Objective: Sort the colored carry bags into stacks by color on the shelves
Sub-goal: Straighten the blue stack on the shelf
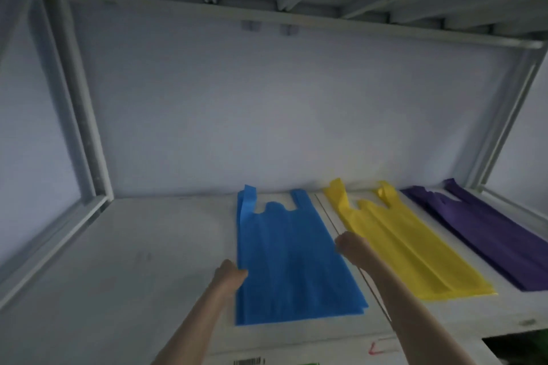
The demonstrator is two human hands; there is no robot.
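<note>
A white shelf (133,261) carries three stacks of flat carry bags lying side by side, their handles pointing toward the back wall (267,112). The blue bags (292,264) sit near the middle of the shelf, running from close to the back edge down toward the front edge. Just to their right, across a thin seam in the shelf surface, lie the yellow bags (409,249), and further right, near the right edge of the shelf, lie the purple bags (498,240); the three stacks are near one another but apart. The left hand (229,274) meets the left edge of the blue stack, partway along its length, with the thumb lying on top of the fabric and the rest of the fingers hidden by the motion blur, so the grip looks like a pinch on the stack's edge. The right hand (351,244) is at the right edge of the same blue stack, fingers curled inward; the blur makes it impossible to tell whether it is holding the fabric or only touching it. Both forearms reach in from the front edge. The left half of the shelf is bare white board, and a metal frame (86,127) stands at the left corner.
</note>
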